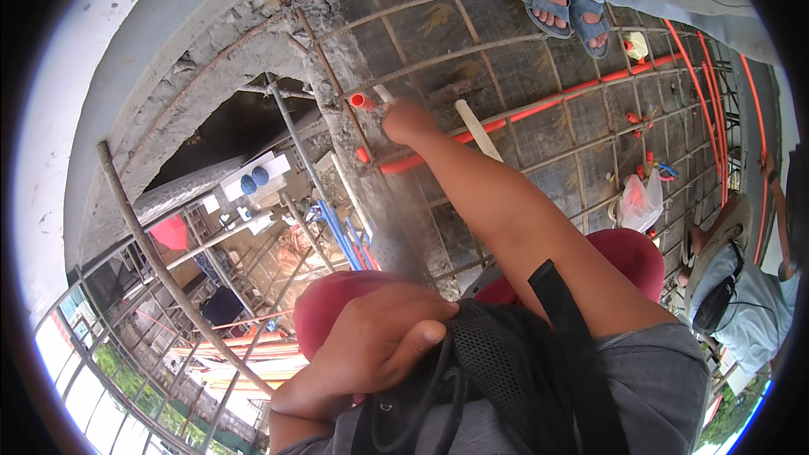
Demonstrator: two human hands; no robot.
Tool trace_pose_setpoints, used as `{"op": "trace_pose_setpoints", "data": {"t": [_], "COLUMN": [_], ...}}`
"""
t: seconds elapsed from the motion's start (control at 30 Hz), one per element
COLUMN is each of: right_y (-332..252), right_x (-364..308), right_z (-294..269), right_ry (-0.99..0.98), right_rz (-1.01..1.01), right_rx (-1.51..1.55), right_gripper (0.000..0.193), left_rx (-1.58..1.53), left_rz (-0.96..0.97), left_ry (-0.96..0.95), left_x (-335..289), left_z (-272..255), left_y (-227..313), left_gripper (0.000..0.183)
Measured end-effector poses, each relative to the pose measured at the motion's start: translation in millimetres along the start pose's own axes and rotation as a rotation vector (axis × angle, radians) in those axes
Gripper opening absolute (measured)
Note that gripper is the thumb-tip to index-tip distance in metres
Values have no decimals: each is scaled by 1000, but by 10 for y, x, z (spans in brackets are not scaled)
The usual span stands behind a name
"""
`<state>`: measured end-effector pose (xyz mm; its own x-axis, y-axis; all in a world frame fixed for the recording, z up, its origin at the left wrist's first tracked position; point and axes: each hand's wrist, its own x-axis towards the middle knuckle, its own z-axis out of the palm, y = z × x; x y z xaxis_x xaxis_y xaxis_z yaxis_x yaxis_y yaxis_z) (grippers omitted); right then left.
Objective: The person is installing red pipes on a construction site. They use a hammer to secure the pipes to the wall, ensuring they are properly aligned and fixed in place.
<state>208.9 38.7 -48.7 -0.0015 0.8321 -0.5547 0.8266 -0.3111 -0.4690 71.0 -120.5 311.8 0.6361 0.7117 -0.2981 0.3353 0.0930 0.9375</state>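
My right arm reaches forward over the rebar grid, and my right hand [410, 125] is closed around something with a short white end [383, 93] poking out past the fingers. Just left of it an open orange pipe end [362, 102] points upward. A long orange conduit pipe [539, 107] runs from beneath my wrist toward the far right. Beside my forearm a white tube [477, 128] lies across the bars. My left hand [379, 333] is drawn in near my red-clad knee [324, 303], its fingers curled and partly hidden, the thumb against the dark mesh bag [489, 350].
Left of me the slab breaks off at a rough concrete edge [244, 76] above a drop, with a steel pole [168, 278] crossing it. A person's sandalled feet [565, 13] stand far right. A plastic bag [640, 202] and another person [733, 278] are at right.
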Motion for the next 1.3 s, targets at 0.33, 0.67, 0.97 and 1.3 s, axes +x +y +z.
{"op": "trace_pose_setpoints", "data": {"t": [0.33, 0.67, 0.97, 1.3], "right_y": [-142, -151, -191, -151], "right_x": [-23, 96, -6, -105], "right_z": [-465, -361, -198, -330], "right_ry": [-306, -510, -510, -319], "right_rz": [146, 171, 152, -48], "right_rx": [87, 27, -43, -272], "right_gripper": [45, 43, 36, 38], "left_rx": [-32, -37, -18, -24], "left_rz": [-5, -6, -46, -25], "left_ry": [-10, -13, -2, -21], "left_x": [-45, -59, -97, -68], "left_z": [21, -26, -50, -22], "left_y": [14, 28, 12, 8], "left_gripper": [39, 44, 46, 49]}}
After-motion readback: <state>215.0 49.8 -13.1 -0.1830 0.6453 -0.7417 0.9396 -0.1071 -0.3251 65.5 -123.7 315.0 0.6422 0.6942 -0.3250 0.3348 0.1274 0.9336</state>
